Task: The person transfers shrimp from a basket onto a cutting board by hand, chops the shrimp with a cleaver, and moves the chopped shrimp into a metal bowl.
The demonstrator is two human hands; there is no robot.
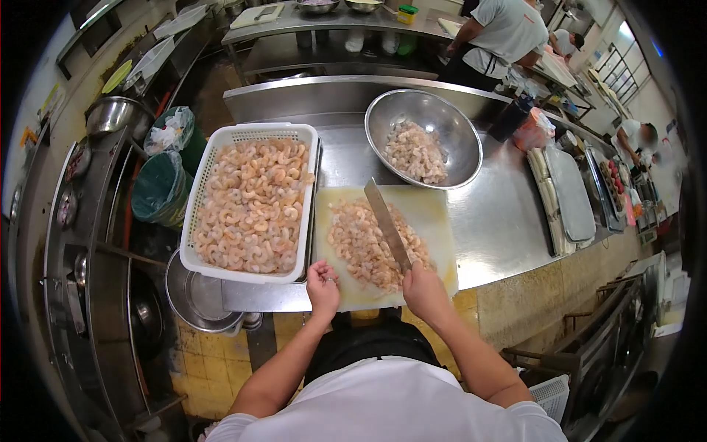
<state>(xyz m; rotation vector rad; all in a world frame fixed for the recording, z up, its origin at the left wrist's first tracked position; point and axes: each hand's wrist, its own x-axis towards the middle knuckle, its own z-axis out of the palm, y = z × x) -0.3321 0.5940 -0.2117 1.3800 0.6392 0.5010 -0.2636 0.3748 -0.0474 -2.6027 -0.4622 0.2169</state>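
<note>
My right hand (pixel 426 296) is wrapped round the handle of a knife (pixel 388 225). Its broad blade lies slantwise over a heap of chopped shrimp (pixel 353 243) on a pale cutting board (pixel 438 214). At the board's near left edge is my left hand (pixel 322 289), its fingers curled in; what they hold, if anything, is too small to make out. To the left, a white perforated basket (pixel 311 147) is full of peeled shrimp (pixel 254 202). Behind the board, a steel bowl (pixel 462 140) contains more chopped shrimp (pixel 417 152).
The steel table (pixel 493 228) has a raised back edge. A dark bottle (pixel 512 118) and a stack of trays (pixel 569 193) stand to the right. Green bins (pixel 160 188) and a steel pot (pixel 193 295) are at the left. Other people (pixel 508 33) work beyond the table.
</note>
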